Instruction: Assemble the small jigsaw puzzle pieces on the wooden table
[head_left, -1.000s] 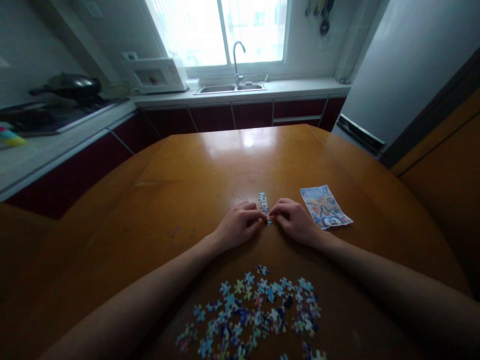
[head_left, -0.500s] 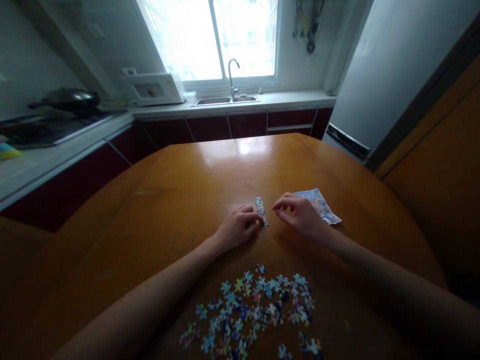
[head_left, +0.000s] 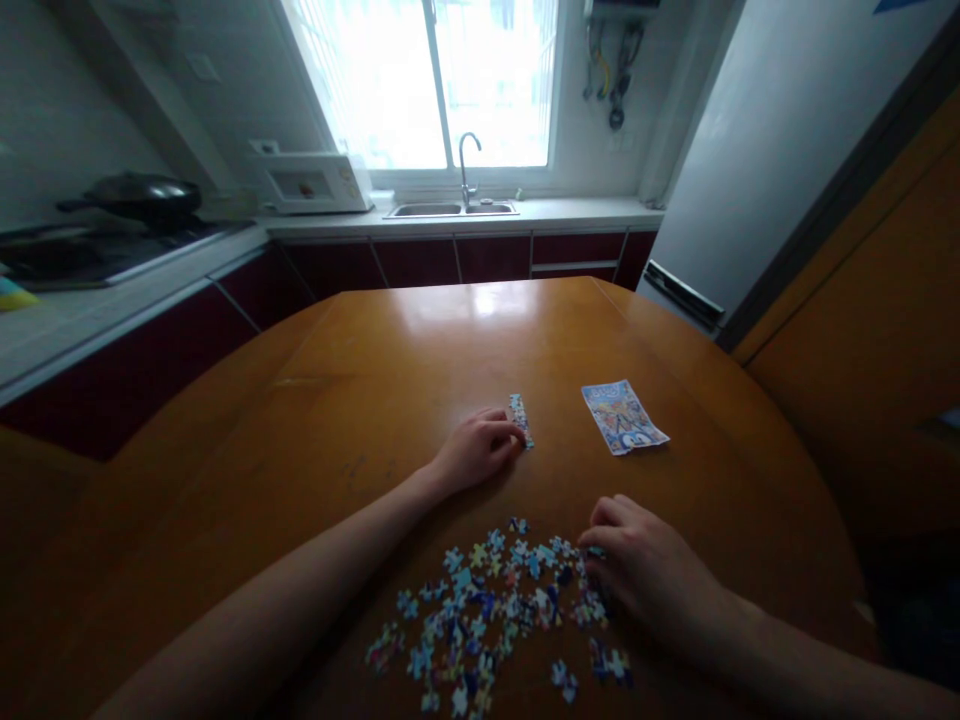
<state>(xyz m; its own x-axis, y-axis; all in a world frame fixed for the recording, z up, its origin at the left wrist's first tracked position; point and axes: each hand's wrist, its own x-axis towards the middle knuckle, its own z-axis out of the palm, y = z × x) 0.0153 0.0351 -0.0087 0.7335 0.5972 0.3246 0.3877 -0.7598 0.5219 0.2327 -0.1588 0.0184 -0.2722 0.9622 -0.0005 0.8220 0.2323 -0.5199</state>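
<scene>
A narrow strip of joined jigsaw pieces (head_left: 517,408) lies near the middle of the wooden table. My left hand (head_left: 480,450) rests beside it with bent fingers, its fingertips on the strip's near end. Closer to me is a loose spread of small jigsaw pieces (head_left: 480,604), mostly blue, white and yellow. My right hand (head_left: 641,555) is at the right edge of this spread, fingers curled. A light blue puzzle piece (head_left: 597,551) shows between its thumb and forefinger. The thumb tip is partly lost among the pieces.
A creased picture sheet (head_left: 624,418) lies on the wooden table (head_left: 420,350), right of the strip. Beyond the table are a counter with a sink (head_left: 427,210), a microwave (head_left: 311,183) and a pan (head_left: 142,195) on the stove. A fridge (head_left: 720,160) stands at the right.
My right hand has moved from beside the strip back toward me to the loose pieces, uncovering the picture sheet. My left hand stays at the strip. The view has shifted slightly.
</scene>
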